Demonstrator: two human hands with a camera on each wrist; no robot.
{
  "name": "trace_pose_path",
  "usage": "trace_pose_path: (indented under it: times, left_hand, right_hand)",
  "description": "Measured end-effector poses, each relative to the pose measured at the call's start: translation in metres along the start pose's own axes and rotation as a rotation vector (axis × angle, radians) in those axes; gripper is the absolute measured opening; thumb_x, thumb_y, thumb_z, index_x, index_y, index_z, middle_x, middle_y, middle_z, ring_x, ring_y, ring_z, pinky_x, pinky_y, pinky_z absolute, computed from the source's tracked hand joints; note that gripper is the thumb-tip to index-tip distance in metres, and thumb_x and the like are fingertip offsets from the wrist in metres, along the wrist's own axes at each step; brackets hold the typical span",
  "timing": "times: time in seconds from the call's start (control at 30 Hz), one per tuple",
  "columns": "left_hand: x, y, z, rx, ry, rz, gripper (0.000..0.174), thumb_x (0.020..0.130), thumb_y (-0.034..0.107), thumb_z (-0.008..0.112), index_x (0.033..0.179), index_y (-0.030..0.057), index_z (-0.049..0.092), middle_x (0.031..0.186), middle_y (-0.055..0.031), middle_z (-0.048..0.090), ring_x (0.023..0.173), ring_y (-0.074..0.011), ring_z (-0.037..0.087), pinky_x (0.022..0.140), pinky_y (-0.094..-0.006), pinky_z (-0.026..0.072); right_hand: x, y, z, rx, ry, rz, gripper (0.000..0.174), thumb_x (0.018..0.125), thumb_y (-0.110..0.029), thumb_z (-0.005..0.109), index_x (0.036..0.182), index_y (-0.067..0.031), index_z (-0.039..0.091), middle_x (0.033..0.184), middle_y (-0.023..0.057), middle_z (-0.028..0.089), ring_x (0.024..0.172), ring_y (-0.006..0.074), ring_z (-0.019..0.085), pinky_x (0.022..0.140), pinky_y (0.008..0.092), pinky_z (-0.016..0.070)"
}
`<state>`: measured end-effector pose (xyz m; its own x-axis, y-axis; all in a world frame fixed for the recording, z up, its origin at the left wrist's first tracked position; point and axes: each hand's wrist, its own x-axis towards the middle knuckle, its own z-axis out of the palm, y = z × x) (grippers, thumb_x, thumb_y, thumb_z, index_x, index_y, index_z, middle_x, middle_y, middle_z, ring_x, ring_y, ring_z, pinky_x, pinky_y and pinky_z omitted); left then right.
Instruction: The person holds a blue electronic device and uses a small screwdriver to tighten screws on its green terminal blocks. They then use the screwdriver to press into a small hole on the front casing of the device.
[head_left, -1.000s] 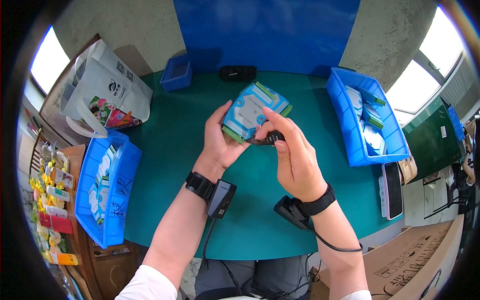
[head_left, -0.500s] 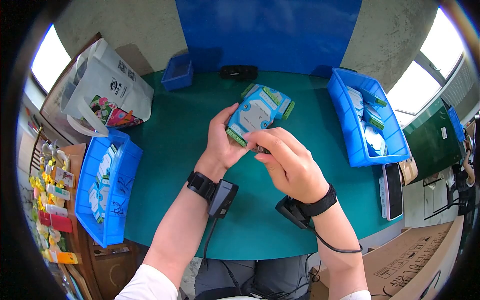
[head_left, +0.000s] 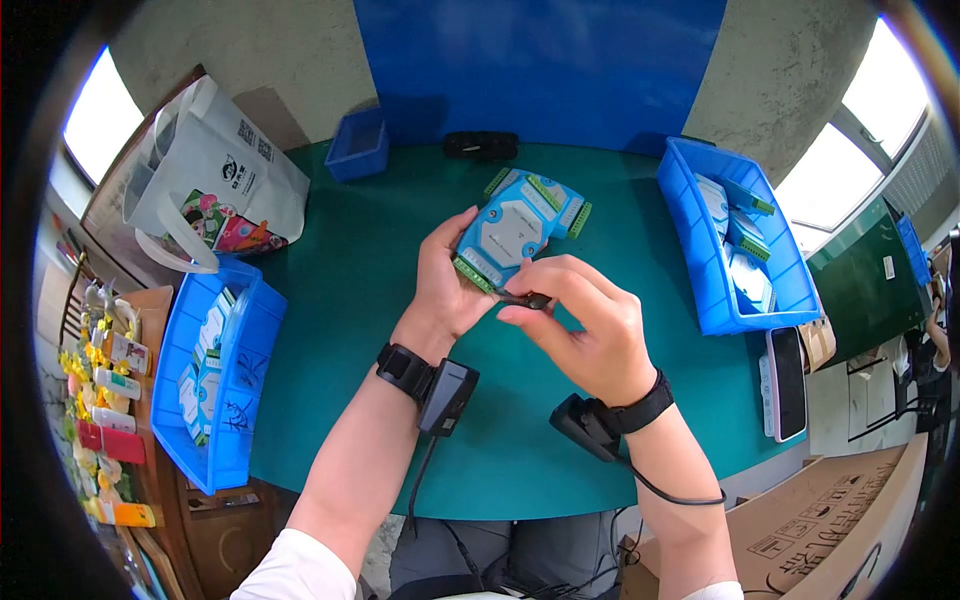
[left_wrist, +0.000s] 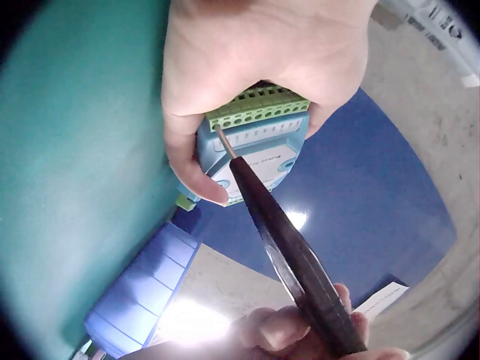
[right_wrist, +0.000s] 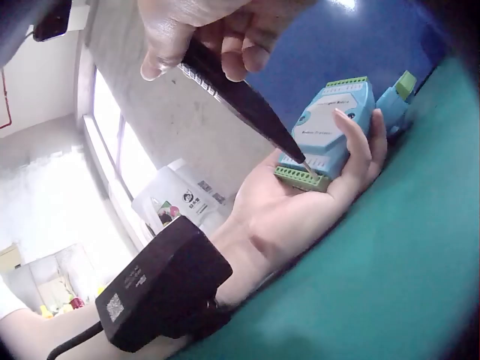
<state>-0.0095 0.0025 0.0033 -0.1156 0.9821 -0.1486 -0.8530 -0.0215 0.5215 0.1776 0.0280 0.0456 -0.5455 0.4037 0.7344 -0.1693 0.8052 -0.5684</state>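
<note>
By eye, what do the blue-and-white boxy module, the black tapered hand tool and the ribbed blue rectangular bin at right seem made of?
Boxy module: probably satin moulded plastic; even blue, clean edges.
Black tool: handle plastic or coated metal, unclear; glossy streaks. Its slim, paler shaft is probably metal.
Right-hand bin: likely semi-gloss plastic; ribbed, uniformly coloured walls.

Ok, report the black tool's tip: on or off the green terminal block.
On: in both wrist views, the black tool meets the green terminal block near one end. How deep, I cannot tell.
</note>
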Motion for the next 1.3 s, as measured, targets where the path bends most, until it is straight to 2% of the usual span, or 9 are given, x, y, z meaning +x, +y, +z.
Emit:
trace_pose_path:
  times: [0.1,0.3,0.6,0.73,0.93,1.03,1.1,1.2,1.3]
  left_hand:
    - [0.000,0.000,0.000,-0.015,0.006,-0.009,0.045,0.104,0.036,0.048,0.128,0.0002,0.060,0.119,-0.0171,0.068,0.111,-0.0322,0.066,0.088,-0.0455,0.0556]
    - [-0.001,0.000,0.002,0.004,0.027,0.021,0.045,0.103,0.037,0.049,0.128,0.0003,0.060,0.120,-0.0174,0.068,0.109,-0.0324,0.066,0.087,-0.0449,0.0553]
    - [0.000,0.000,0.001,0.019,-0.002,0.008,0.044,0.104,0.037,0.047,0.126,0.0017,0.061,0.117,-0.0165,0.068,0.102,-0.0291,0.065,0.085,-0.0452,0.0553]
    - [-0.003,0.000,0.005,0.018,-0.004,0.040,0.042,0.105,0.037,0.047,0.125,0.0031,0.061,0.117,-0.0157,0.068,0.104,-0.0288,0.065,0.086,-0.0455,0.0551]
    - [-0.004,0.002,0.001,-0.039,-0.031,0.179,0.039,0.107,0.036,0.046,0.131,0.0088,0.060,0.124,-0.0131,0.067,0.112,-0.0286,0.064,0.093,-0.0481,0.0547]
    - [-0.004,0.000,0.003,-0.022,-0.005,0.246,0.054,0.106,0.041,0.046,0.139,-0.0009,0.055,0.134,-0.0221,0.063,0.121,-0.0365,0.061,0.101,-0.0490,0.0513]
    - [-0.005,0.000,0.003,-0.032,0.006,0.257,0.052,0.106,0.041,0.047,0.137,0.0003,0.056,0.134,-0.0218,0.063,0.121,-0.0359,0.061,0.102,-0.0494,0.0508]
    - [-0.005,0.000,0.002,-0.066,0.006,0.271,0.049,0.106,0.040,0.048,0.135,0.0017,0.057,0.133,-0.0213,0.063,0.123,-0.0350,0.060,0.104,-0.0502,0.0501]
    - [-0.005,0.000,0.003,-0.082,-0.005,0.306,0.045,0.105,0.037,0.050,0.134,0.0028,0.057,0.133,-0.0201,0.063,0.124,-0.0342,0.060,0.105,-0.0517,0.0494]
  right_hand:
    - [0.001,0.001,0.002,-0.011,0.049,-0.031,0.026,0.083,-0.007,0.084,0.100,-0.0028,0.063,0.093,0.0092,0.068,0.067,0.0183,0.067,0.059,0.0289,0.0543]
    - [-0.005,0.003,0.014,0.050,0.093,-0.023,0.028,0.083,-0.006,0.084,0.094,-0.0009,0.059,0.095,0.0100,0.071,0.064,0.0175,0.066,0.056,0.0281,0.0537]
    - [-0.005,-0.001,0.013,0.109,0.171,0.183,0.020,0.086,-0.002,0.081,0.087,0.0017,0.061,0.083,0.0092,0.074,0.063,0.0132,0.068,0.057,0.0260,0.0543]
    - [-0.005,0.000,0.014,0.100,0.225,0.191,0.021,0.087,-0.002,0.080,0.086,0.0013,0.059,0.086,0.0100,0.075,0.063,0.0115,0.068,0.056,0.0246,0.0538]
    - [-0.002,-0.006,0.012,0.173,0.280,0.264,0.023,0.093,-0.002,0.075,0.085,0.0016,0.054,0.092,0.0120,0.077,0.063,0.0101,0.069,0.053,0.0222,0.0519]
    - [-0.003,-0.003,0.012,0.189,0.294,0.269,0.025,0.096,-0.003,0.072,0.085,0.0013,0.050,0.094,0.0143,0.077,0.062,0.0103,0.070,0.052,0.0217,0.0508]
    - [-0.002,-0.002,0.013,0.259,0.320,0.307,0.028,0.097,-0.004,0.071,0.084,0.0004,0.046,0.095,0.0160,0.077,0.062,0.0103,0.069,0.050,0.0215,0.0502]
    - [-0.002,0.001,0.013,0.278,0.343,0.334,0.027,0.104,-0.006,0.060,0.085,-0.0034,0.041,0.099,0.0213,0.076,0.058,0.0092,0.065,0.047,0.0200,0.0456]
    - [-0.002,0.003,0.014,0.337,0.397,0.396,0.032,0.100,-0.006,0.067,0.082,-0.0024,0.041,0.095,0.0176,0.077,0.059,0.0099,0.068,0.045,0.0209,0.0474]
